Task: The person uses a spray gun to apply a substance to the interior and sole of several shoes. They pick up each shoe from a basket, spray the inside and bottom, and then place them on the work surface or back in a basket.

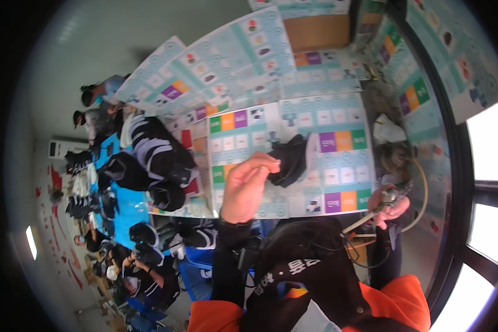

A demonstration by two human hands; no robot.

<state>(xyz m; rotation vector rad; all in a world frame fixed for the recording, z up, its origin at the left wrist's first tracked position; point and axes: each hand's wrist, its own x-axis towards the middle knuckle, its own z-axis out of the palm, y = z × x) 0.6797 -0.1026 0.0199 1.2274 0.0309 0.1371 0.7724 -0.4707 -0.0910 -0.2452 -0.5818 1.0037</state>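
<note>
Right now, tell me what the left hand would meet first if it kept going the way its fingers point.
Probably the black fabric piece: the left hand has its fingertips curled toward it, close by, above the printed sheet. Depth is unclear.

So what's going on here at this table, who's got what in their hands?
A person works at a table covered with printed teal sheets. The left hand is raised with fingers pinched, beside a black fabric piece lying on the sheets. The right hand holds a small tool with a hose. Stacks of black pieces sit to the left, where other people work.
</note>
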